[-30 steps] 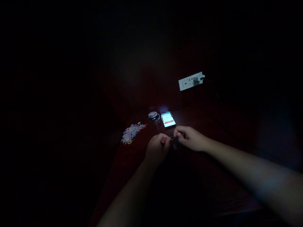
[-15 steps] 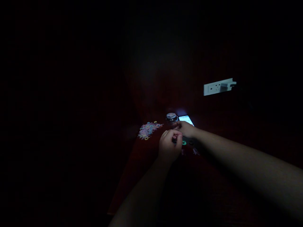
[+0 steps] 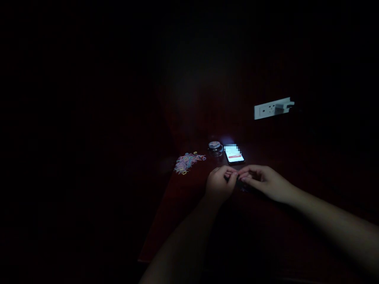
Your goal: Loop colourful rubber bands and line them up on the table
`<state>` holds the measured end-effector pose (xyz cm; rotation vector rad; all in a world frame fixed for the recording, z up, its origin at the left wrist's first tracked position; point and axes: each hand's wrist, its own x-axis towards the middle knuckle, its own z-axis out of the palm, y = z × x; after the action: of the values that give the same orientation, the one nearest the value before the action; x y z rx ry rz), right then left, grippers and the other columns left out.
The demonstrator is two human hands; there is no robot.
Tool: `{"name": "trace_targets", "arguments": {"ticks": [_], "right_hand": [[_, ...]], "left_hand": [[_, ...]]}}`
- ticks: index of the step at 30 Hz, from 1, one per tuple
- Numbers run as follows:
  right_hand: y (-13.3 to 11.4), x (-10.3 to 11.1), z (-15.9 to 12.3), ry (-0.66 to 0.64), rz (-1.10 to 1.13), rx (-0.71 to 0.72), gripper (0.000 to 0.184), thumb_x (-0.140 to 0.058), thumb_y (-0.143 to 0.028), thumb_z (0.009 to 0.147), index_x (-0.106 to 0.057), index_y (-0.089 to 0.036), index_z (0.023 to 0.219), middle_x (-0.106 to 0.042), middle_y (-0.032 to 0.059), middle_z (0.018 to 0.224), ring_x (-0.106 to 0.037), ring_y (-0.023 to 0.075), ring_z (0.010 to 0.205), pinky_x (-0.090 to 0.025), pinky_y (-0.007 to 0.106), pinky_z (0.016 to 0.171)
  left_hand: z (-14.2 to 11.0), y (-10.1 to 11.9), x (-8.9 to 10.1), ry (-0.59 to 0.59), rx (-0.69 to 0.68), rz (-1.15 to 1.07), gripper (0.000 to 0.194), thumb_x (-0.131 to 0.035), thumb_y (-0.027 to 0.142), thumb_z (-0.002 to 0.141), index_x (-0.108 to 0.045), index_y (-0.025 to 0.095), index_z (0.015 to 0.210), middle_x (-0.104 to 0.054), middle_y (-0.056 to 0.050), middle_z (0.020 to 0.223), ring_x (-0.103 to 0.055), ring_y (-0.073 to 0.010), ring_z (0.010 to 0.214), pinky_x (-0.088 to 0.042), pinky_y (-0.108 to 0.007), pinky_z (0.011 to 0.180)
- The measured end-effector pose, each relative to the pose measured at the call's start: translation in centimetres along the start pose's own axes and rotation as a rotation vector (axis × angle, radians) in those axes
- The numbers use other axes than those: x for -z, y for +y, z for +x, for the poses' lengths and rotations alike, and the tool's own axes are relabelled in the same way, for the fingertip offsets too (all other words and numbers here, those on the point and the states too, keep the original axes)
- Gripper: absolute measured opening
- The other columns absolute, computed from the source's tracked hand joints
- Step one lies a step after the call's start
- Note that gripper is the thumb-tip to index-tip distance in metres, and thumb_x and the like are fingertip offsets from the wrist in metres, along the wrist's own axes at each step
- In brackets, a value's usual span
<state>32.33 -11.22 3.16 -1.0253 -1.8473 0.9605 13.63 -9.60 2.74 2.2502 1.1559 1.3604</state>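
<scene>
Over the dark reddish table, my left hand is closed, thumb against the curled fingers. Just beside it my right hand pinches with thumb and fingertips, and the two hands' fingertips meet. Whatever lies between them is too small and dark to name. To the left of my hands is a loose heap of small coloured elastic bands, mostly pinkish and bluish with some yellow. A small round clear jar with a pale lid stands beyond my left hand.
A phone with its screen lit lies just beyond my hands, right of the jar. On the wall at the right is a white socket plate with a plug in it. The surroundings are very dark.
My right hand has moved back and to the right from near the jar, uncovering the phone, and now meets my left hand. My left hand has shifted slightly right.
</scene>
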Motion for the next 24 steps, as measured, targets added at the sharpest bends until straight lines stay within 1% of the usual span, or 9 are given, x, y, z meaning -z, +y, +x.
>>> {"name": "trace_targets", "arguments": {"ticks": [3,5,8,9,12,14,17,21,24], "right_hand": [[0.9,-0.1,0.3,0.092,0.001,0.026,0.030,-0.064,-0.045,0.082,-0.065,-0.019,0.098,-0.066,0.0026,0.075,-0.060,0.0162,0.065,-0.048,0.029,0.060],[1.1,-0.1,0.6,0.126,0.007,0.045,0.031,-0.065,-0.045,0.081,-0.065,-0.018,0.096,-0.063,0.0016,0.073,-0.056,0.0152,0.063,-0.046,0.028,0.058],[0.8,0.1,0.7,0.106,-0.008,0.047,0.030,-0.062,-0.047,0.082,-0.066,-0.017,0.086,-0.058,0.0005,0.066,-0.051,0.0141,0.059,-0.041,0.027,0.054],[0.7,0.1,0.6,0.123,-0.004,0.055,0.031,-0.062,-0.047,0.082,-0.065,-0.017,0.086,-0.058,0.0002,0.066,-0.051,0.0139,0.059,-0.040,0.027,0.054],[0.6,0.0,0.5,0.135,-0.046,0.091,0.031,-0.060,-0.048,0.084,-0.065,-0.018,0.086,-0.058,0.0003,0.068,-0.051,0.0145,0.062,-0.041,0.027,0.057],[0.9,-0.1,0.5,0.133,-0.122,0.105,0.031,-0.057,-0.048,0.086,-0.065,-0.018,0.086,-0.059,0.0009,0.071,-0.052,0.0154,0.065,-0.042,0.028,0.060],[1.5,0.0,0.5,0.110,-0.199,0.110,0.029,-0.051,-0.044,0.090,-0.064,-0.019,0.084,-0.061,0.0015,0.074,-0.054,0.0161,0.068,-0.042,0.028,0.062],[1.7,0.3,0.6,0.068,-0.232,0.100,0.027,-0.049,-0.041,0.091,-0.062,-0.019,0.082,-0.061,0.0016,0.074,-0.054,0.0159,0.067,-0.042,0.027,0.061],[1.5,0.5,0.6,0.074,-0.236,0.086,0.027,-0.050,-0.041,0.090,-0.062,-0.018,0.082,-0.061,0.0016,0.072,-0.053,0.0153,0.065,-0.041,0.027,0.058]], "left_hand": [[0.0,0.8,-0.4,-0.022,-0.034,0.043,0.006,-0.062,0.019,0.084,-0.068,0.020,0.085,-0.071,-0.001,0.081,-0.064,-0.0135,0.074,-0.051,-0.025,0.072],[0.3,1.0,-0.4,-0.038,-0.057,0.070,0.006,-0.062,0.018,0.083,-0.068,0.020,0.084,-0.070,-0.001,0.080,-0.063,-0.0137,0.073,-0.051,-0.026,0.072],[1.1,1.0,-0.2,-0.087,-0.096,0.103,0.006,-0.063,0.018,0.083,-0.069,0.020,0.084,-0.071,-0.001,0.081,-0.062,-0.0144,0.074,-0.050,-0.027,0.072],[1.3,1.0,-0.2,-0.096,-0.113,0.102,0.006,-0.063,0.018,0.083,-0.069,0.020,0.085,-0.071,-0.001,0.082,-0.062,-0.0146,0.075,-0.050,-0.027,0.073],[1.6,0.7,0.0,-0.079,-0.146,0.081,0.006,-0.063,0.017,0.084,-0.069,0.019,0.085,-0.071,-0.001,0.082,-0.062,-0.0145,0.076,-0.050,-0.027,0.074],[1.4,0.4,0.1,-0.075,-0.149,0.073,0.007,-0.063,0.017,0.084,-0.070,0.019,0.084,-0.071,-0.001,0.081,-0.062,-0.0145,0.075,-0.049,-0.027,0.074],[0.9,0.0,0.3,-0.110,-0.143,0.056,0.006,-0.064,0.018,0.084,-0.070,0.020,0.085,-0.071,-0.002,0.082,-0.063,-0.0148,0.077,-0.050,-0.027,0.074],[0.7,-0.5,0.5,-0.178,-0.118,0.006,0.007,-0.065,0.021,0.084,-0.071,0.020,0.088,-0.071,-0.002,0.084,-0.064,-0.0146,0.077,-0.051,-0.027,0.076],[0.7,-0.7,0.7,-0.175,-0.113,-0.005,0.009,-0.064,0.020,0.084,-0.071,0.020,0.090,-0.072,-0.002,0.086,-0.065,-0.0146,0.078,-0.052,-0.027,0.078]]}}
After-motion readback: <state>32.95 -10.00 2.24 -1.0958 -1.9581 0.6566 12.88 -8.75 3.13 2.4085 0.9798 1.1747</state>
